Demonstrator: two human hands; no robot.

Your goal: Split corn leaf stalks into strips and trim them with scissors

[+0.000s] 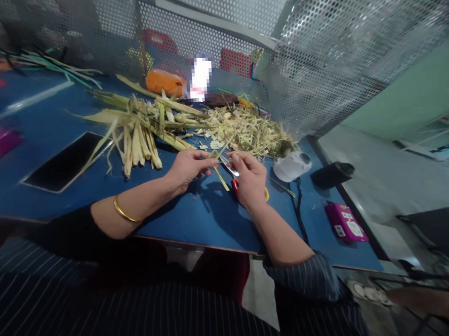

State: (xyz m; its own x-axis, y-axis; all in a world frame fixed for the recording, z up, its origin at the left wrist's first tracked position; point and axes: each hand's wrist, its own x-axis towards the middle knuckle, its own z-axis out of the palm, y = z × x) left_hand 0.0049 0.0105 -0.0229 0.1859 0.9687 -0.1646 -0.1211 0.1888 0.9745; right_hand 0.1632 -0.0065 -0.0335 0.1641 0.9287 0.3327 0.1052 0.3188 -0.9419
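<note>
Pinched in my left hand (194, 166) is a thin yellow-green strip of plant leaf (221, 178), its end hanging down over the table. Close by, the fingertips of my right hand (250, 179) are pressed together at the other side of the same strip. A pair of scissors (235, 185) with red and yellow handles lies partly hidden under my right hand. Behind my hands spreads a heap of shredded pale husk pieces (245, 131). To the left of it lie bundled dried corn husks (137, 148).
The blue table (208, 224) bears a black flat panel (68, 162), an orange packet (165, 83), a lit phone (201, 78) with a blurred screen, a white bottle-like object (293, 167), a black cylinder (332, 174) and a purple tissue pack (345, 222). A perforated metal screen (216, 34) stands behind.
</note>
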